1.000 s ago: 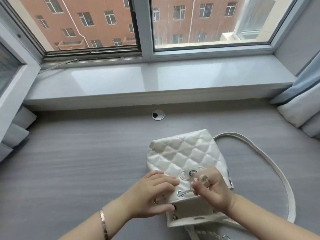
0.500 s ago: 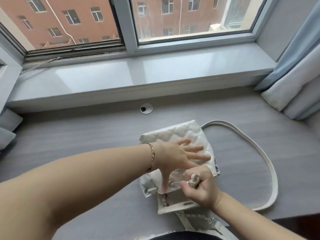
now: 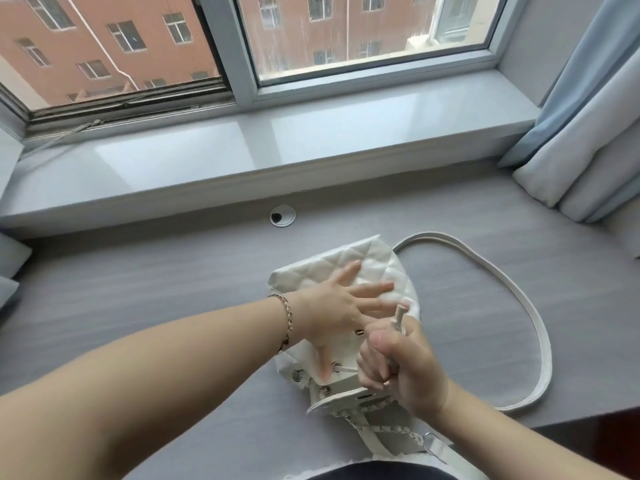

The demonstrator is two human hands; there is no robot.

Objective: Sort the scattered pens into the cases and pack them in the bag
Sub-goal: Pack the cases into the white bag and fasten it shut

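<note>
On the bag (image 3: 377, 268), the left hand (image 3: 332, 313) still presses flat; at its 5 o'clock the right hand (image 3: 405, 368) now clenches the drawstring (image 3: 397, 320).

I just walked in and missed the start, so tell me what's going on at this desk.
A person is closing a white quilted bag that lies on the grey desk by the window. The left hand lies flat on the bag with its fingers spread, holding it down. The right hand grips the drawstring at the bag's mouth. The strap loops out to the right. No pens or cases are in view.
</note>
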